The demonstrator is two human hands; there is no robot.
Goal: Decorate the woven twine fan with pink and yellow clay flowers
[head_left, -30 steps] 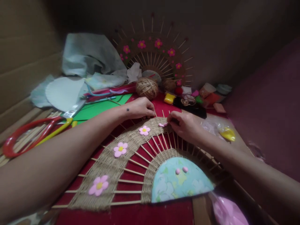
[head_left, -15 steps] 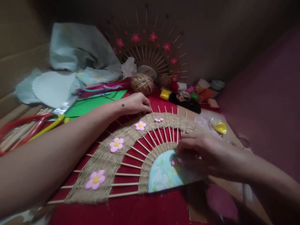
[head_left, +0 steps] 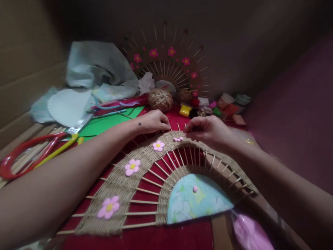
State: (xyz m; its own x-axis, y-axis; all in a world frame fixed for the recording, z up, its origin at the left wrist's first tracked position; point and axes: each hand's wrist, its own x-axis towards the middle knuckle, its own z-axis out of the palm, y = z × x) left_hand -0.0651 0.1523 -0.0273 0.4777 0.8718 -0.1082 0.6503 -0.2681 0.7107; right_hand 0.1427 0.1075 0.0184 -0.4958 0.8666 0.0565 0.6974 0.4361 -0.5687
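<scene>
A woven twine fan (head_left: 145, 163) with thin wooden sticks lies on a red surface. Pink clay flowers (head_left: 109, 207) with yellow centres decorate its wide band. Near the top of the band, a few small pink petals (head_left: 178, 139) form part of a flower. My left hand (head_left: 154, 122) is closed at the fan's upper edge, fingers pinching by a stick. Just right of the petals, my right hand (head_left: 205, 132) is closed in a pinch above the band; what its fingertips hold is hidden. One pink clay ball (head_left: 195, 189) rests on the fan's blue patterned half-circle (head_left: 182, 203).
Red and yellow scissors (head_left: 54, 146) lie at left beside a green sheet (head_left: 104, 125). Behind the fan are a twine ball (head_left: 160, 99), a yellow clay packet (head_left: 185, 110) and cups (head_left: 225, 100). Another flowered fan (head_left: 171, 52) stands at the back. A pink bag (head_left: 251, 232) lies front right.
My right hand has moved from the blue half-circle up to the band's top beside the petals. One pink piece is gone from the blue area. My left hand stays at the fan's edge.
</scene>
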